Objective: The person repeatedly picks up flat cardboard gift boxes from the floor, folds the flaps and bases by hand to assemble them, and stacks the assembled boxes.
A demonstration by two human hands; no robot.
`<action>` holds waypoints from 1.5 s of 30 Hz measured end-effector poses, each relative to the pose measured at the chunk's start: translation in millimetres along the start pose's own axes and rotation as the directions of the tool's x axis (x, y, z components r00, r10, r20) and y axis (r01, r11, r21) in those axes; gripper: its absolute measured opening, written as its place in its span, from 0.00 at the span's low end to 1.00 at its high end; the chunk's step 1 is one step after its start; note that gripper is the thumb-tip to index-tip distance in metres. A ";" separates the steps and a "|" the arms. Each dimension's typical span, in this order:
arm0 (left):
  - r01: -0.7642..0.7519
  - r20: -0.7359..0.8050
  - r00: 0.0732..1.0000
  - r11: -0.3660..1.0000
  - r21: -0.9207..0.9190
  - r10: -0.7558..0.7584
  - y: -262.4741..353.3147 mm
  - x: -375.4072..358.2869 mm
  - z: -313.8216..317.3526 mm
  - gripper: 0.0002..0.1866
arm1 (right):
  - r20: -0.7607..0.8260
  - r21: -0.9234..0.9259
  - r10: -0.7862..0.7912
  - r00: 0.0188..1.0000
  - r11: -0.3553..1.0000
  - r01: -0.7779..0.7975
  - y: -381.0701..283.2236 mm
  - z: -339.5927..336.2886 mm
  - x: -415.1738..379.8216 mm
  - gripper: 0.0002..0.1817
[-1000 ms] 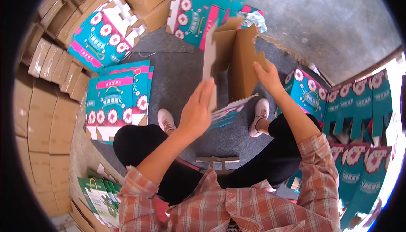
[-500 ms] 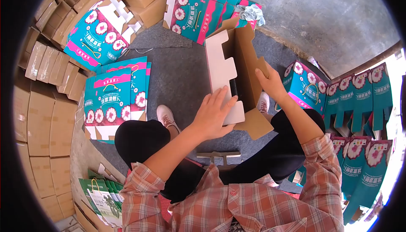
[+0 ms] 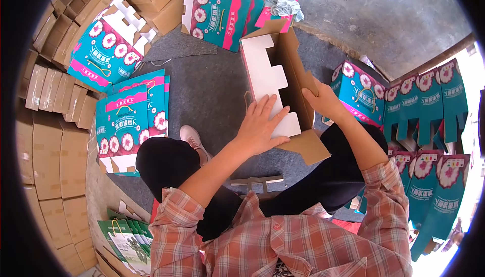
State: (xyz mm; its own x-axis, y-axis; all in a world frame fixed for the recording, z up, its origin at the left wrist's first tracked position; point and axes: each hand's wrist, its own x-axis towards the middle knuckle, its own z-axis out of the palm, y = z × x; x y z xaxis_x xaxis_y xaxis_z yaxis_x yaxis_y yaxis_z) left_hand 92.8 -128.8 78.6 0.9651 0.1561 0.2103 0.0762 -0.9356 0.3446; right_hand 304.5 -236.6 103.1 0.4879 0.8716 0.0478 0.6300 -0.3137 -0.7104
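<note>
An open cardboard box point(image 3: 290, 82) stands between my knees, its notched white flap point(image 3: 265, 67) folded inward on the left side and brown flaps on the right. My left hand point(image 3: 259, 125) lies on the near part of the white flap, fingers spread. On the opposite side, my right hand point(image 3: 323, 99) grips the brown flap, thumb at its edge. A bit of gold cord point(image 3: 247, 97) shows beside the box's left wall.
Flat teal-and-pink cartons point(image 3: 121, 120) lie on the left, with more point(image 3: 222, 12) at the back under a crumpled pale cloth point(image 3: 285, 7). Brown boxes point(image 3: 48, 150) are stacked at far left. Finished-looking teal boxes point(image 3: 424, 100) stand at the right.
The white flap has tipped further over the box opening, and my left hand presses flatter on it. My right hand has shifted slightly down its flap. The whole view has moved a little.
</note>
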 end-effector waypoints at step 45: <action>-0.124 -0.100 0.988 0.987 -0.102 0.114 7.4 -46.8 -7.5 0.16 | 0.083 0.616 0.309 0.947 0.731 -0.293 2.0 30.5 -20.3 0.16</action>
State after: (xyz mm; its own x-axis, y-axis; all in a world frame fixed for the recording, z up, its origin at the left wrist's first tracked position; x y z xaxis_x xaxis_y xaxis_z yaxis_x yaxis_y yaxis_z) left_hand 46.4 -140.7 78.2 0.9376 0.0790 0.3386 -0.0702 -0.9108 0.4069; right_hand 277.5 -243.4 79.3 0.6064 0.7603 -0.2327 -0.0541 -0.2525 -0.9661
